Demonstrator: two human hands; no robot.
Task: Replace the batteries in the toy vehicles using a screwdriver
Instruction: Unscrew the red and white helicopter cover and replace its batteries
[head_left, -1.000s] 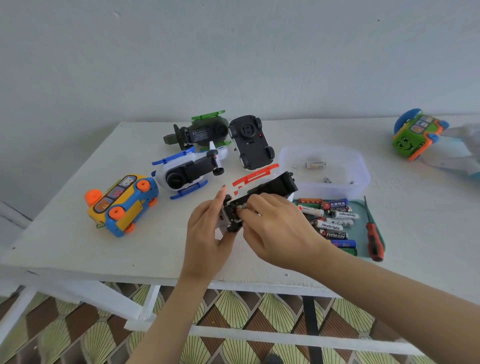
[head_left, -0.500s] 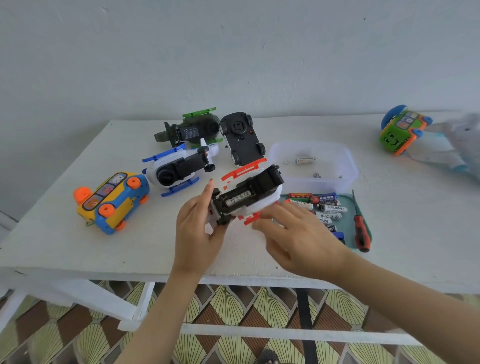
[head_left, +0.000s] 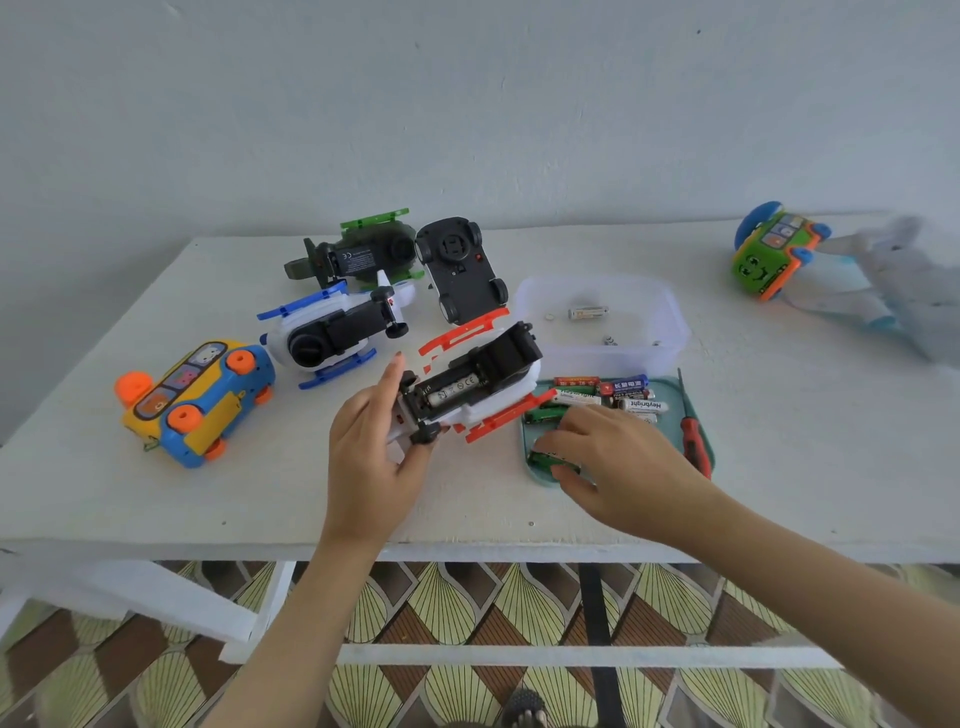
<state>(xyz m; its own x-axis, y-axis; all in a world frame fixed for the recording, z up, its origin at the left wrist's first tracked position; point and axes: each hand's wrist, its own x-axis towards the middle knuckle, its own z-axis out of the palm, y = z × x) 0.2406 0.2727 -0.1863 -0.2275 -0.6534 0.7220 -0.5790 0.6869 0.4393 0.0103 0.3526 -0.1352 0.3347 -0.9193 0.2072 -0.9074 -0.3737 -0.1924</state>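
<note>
batteries (head_left: 608, 397) lie loose in a teal tray (head_left: 670, 431) on the worktop (head_left: 156, 509), just right of the red-and-white toy helicopter (head_left: 498, 364). most of them have their long axes running roughly left to right across the view.

the right grip (head_left: 618, 462) hangs over the near half of the tray, fingers loosely bent and spread, tips down beside a green battery (head_left: 550, 460). the hand hides whether they have pinched it, so i cannot tell.

the left grip (head_left: 374, 457) holds the helicopter belly-up by its near end, fingers and thumb round the body, open battery bay facing up. one cell (head_left: 454, 389) sits in the bay, lying slantwise from near-left to far-right.

the move ahead turns on that slant. the bay lies up and to the left of the right grip, near it, and the tray's cells lie flatter across. a picked cell would probably need a small turn to match the bay before it drops in. the right grip is the nearer one for that fetch. the screwdriver (head_left: 693, 447) lies along the tray's right edge, just past the right grip.
</note>
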